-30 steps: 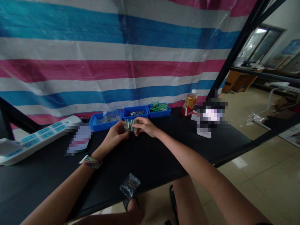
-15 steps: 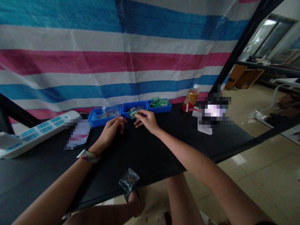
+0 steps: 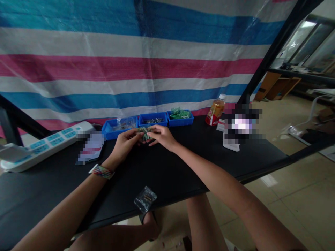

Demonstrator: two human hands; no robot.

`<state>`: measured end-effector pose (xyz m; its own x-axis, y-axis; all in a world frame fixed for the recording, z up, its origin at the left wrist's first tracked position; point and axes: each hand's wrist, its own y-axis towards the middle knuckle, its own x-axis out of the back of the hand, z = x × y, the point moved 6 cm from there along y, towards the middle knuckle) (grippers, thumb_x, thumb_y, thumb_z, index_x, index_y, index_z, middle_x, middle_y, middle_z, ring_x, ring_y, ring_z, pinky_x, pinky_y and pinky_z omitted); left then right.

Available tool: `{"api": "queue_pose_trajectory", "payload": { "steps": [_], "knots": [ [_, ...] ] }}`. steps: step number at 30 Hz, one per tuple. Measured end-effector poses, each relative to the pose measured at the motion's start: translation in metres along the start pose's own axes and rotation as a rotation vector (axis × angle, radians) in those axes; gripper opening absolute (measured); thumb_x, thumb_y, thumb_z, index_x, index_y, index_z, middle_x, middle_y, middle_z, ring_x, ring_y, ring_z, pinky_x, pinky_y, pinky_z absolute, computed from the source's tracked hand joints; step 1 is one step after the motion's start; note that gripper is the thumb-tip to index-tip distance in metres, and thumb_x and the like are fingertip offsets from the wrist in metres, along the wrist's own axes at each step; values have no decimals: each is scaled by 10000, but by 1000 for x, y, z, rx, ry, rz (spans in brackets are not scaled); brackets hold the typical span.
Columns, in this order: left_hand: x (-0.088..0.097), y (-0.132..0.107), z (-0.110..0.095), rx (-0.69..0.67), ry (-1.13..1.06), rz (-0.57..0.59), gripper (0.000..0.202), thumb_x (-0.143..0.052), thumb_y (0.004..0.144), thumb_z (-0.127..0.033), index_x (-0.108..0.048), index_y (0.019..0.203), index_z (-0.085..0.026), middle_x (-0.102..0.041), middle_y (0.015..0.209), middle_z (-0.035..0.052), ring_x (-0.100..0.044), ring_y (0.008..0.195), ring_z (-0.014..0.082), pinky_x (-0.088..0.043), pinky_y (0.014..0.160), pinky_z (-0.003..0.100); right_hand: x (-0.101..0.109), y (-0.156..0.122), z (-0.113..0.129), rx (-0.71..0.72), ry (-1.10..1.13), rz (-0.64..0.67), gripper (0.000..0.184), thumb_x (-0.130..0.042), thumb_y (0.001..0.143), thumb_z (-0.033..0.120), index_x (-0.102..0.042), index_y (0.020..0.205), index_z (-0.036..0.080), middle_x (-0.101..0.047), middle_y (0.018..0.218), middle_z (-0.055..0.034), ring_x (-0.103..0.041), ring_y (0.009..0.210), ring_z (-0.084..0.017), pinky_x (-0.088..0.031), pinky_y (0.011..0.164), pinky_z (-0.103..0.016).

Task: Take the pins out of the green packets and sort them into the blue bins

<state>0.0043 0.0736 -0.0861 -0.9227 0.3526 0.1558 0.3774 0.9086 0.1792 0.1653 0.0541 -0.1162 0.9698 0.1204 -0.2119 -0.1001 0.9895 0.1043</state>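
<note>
Both my hands meet over the black table (image 3: 167, 174), just in front of the blue bins. My left hand (image 3: 125, 143) and my right hand (image 3: 160, 136) pinch a small clear bag of green parts (image 3: 144, 133) between their fingertips. My left wrist wears a colourful bracelet (image 3: 101, 171). Right behind my hands stands the middle blue bin (image 3: 153, 120) with metal pieces. Beside it are the left blue bin (image 3: 119, 126) with clear bags and the right blue bin (image 3: 180, 117) with green parts.
A small clear bag (image 3: 145, 198) lies near the table's front edge. A white power strip (image 3: 44, 145) lies at the left. A drink bottle (image 3: 215, 111) and a white stand (image 3: 231, 143) are at the right. A striped tarp hangs behind.
Half a second ago my right hand was at the middle bin and my left hand was apart from it. Now both hands have come together on the small bag again.
</note>
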Motion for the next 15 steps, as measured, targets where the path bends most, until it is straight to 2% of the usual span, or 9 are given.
{"api": "queue_pose_trajectory", "payload": {
  "steps": [3,5,8,10,11,12,15],
  "knots": [
    [2,1,4,41,-91,-31,489,-858,753,-438,-713,1155,-201,-746,1069,59,-735,796,192,-558,630,262,14,7,10,50,-18,-81,169,-748,862,243,-652,987,180,-720,957,-40,-766,798,-184,-682,684,-314],
    [5,3,10,106,-191,-63,523,-849,741,-404,-669,1198,-224,-714,1184,58,-745,804,183,-575,623,264,40,7,33,167,-97,-219,165,-693,921,281,-654,1059,199,-732,1019,-58,-766,883,-197,-682,765,-339],
    [7,6,16,145,-252,-54,427,-817,733,-375,-663,1089,-198,-693,1175,56,-728,770,161,-568,597,253,94,-9,79,425,-478,-544,287,-541,1037,382,-657,1250,228,-729,1193,-108,-721,1121,-234,-639,943,-390],
    [5,7,16,126,-211,-18,383,-808,730,-375,-678,1034,-182,-690,1116,53,-717,766,162,-555,589,247,122,-24,100,535,-806,-734,389,-420,1077,336,-645,1365,204,-669,1372,-167,-642,1297,-277,-572,1054,-451],
    [4,7,16,120,-183,-6,374,-806,729,-381,-686,1018,-176,-690,1071,49,-713,763,166,-547,586,245,132,-28,103,539,-952,-787,411,-397,1073,300,-655,1366,171,-659,1391,-193,-620,1326,-293,-539,1089,-470],
    [3,7,16,120,-157,0,368,-804,728,-387,-693,1005,-171,-688,1019,45,-709,754,170,-539,583,246,139,-29,101,492,-1089,-786,408,-407,1063,286,-679,1330,141,-674,1362,-209,-621,1316,-309,-511,1111,-490],
    [3,5,16,125,-114,6,351,-792,737,-399,-701,980,-163,-674,885,32,-694,728,176,-524,590,249,147,-23,78,284,-1423,-705,399,-544,1022,381,-706,1289,132,-709,1310,-201,-617,1279,-360,-387,1182,-602]
  ]
}}
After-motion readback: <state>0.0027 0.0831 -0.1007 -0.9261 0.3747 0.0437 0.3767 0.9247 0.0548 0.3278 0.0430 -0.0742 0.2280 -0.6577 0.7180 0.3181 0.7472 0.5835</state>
